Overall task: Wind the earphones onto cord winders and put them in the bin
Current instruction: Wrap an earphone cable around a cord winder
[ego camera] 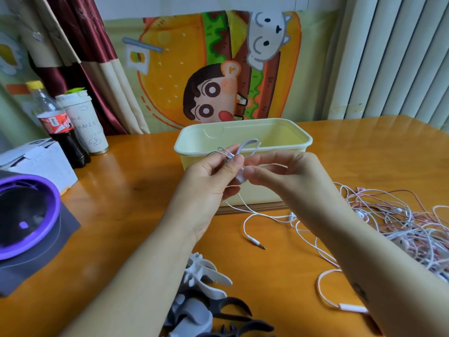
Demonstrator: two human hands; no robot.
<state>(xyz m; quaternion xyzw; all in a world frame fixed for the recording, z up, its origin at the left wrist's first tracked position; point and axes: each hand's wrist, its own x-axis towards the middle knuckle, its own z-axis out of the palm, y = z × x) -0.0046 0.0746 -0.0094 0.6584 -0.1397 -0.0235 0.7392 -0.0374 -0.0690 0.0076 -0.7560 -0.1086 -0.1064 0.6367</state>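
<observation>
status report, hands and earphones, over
Left hand grips cord winder, right hand pinches earphone cord at it. Plug lies on table, cord not yet wound. Bin behind hands, nothing between. Tangled earphones at right.

The bin (308, 141) stands mid-tabletop (126, 190), toward the far edge. Just before it, raised above the surface, the left hand (211, 182) grips a cord winder (244, 148) and the right hand (281, 175) pinches an earphone cord (267, 216) beside it. The cord trails down onto the tabletop before the bin. A tangle of earphones (401, 220) lies at the right edge. A pile of cord winders (202, 283) lies at the near edge, between the forearms. Near the far left corner a bottle (59, 127) stands just left of a cup (85, 120), with a box (41, 161) to their left. A round device (26, 215) sits at the left edge, nearer.
</observation>
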